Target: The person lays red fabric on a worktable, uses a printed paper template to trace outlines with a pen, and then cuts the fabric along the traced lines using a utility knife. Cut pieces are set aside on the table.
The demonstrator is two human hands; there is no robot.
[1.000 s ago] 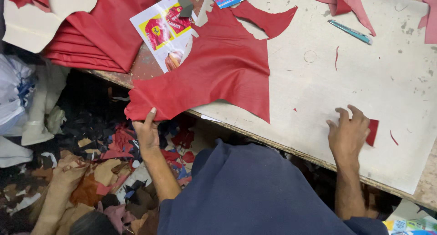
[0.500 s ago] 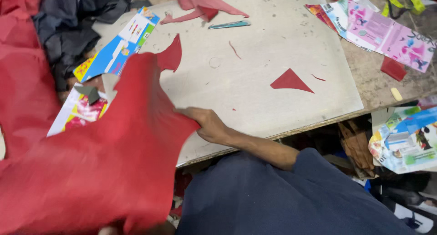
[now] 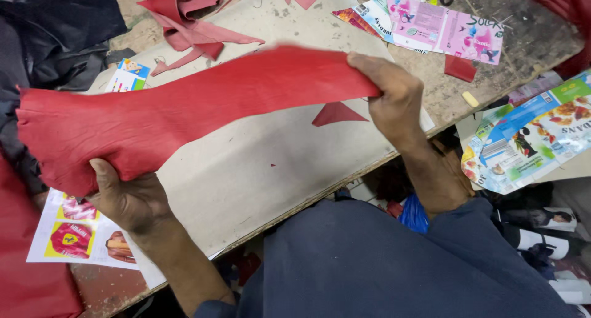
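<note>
Two hands hold one red leather piece [image 3: 184, 118] stretched in the air above the pale cutting board [image 3: 265, 170]. The left hand [image 3: 126, 198] pinches its wide end near the board's left edge; the right hand [image 3: 388, 93] clamps its narrow end near the right edge. A red triangular offcut [image 3: 337, 113] lies on the board, so some cutting looks done; this piece appears whole. No containers show, only printed cartons [image 3: 431, 25] at the worktop's far right corner.

The red leather sheet [image 3: 184, 112], earlier flat on the cutting board [image 3: 265, 164], is now lifted clear and stretched between the left hand [image 3: 126, 198] and the right hand [image 3: 388, 93], which previously rested on the board.
</note>
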